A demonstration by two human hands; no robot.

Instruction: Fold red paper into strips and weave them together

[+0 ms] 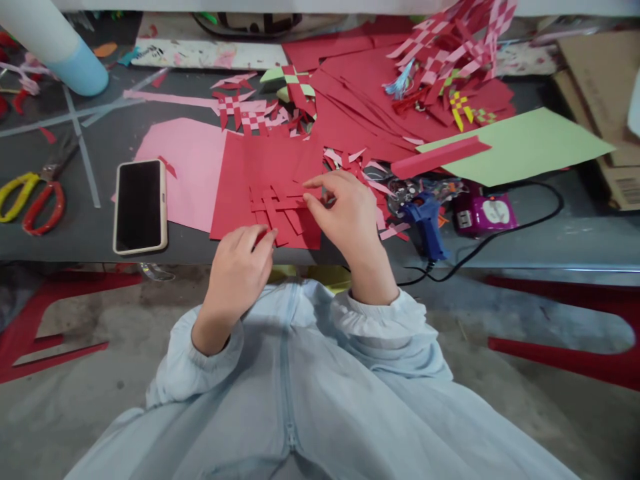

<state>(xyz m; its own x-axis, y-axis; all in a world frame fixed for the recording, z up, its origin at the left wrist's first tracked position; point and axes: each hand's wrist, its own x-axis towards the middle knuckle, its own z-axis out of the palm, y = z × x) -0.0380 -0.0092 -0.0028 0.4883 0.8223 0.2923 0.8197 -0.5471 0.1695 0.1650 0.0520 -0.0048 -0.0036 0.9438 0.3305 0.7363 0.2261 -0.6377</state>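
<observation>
Crossed red paper strips (274,208) lie partly interlaced on red paper sheets (287,157) in front of me. My left hand (240,267) is at their lower left, its fingers curled and its thumb and forefinger tips close together at the edge of a strip. My right hand (347,212) hovers at the right end of a crosswise strip. Its thumb and forefinger are apart, with the thumb tip by the strip's end. The other right fingers are partly hidden behind the hand.
A phone (141,207) lies on pink paper (196,170), left of which are scissors (46,190). At right are a blue glue gun (426,223), its black cord (500,235), a purple box (485,213) and green paper (520,147). Checkered woven pieces (253,115) lie behind.
</observation>
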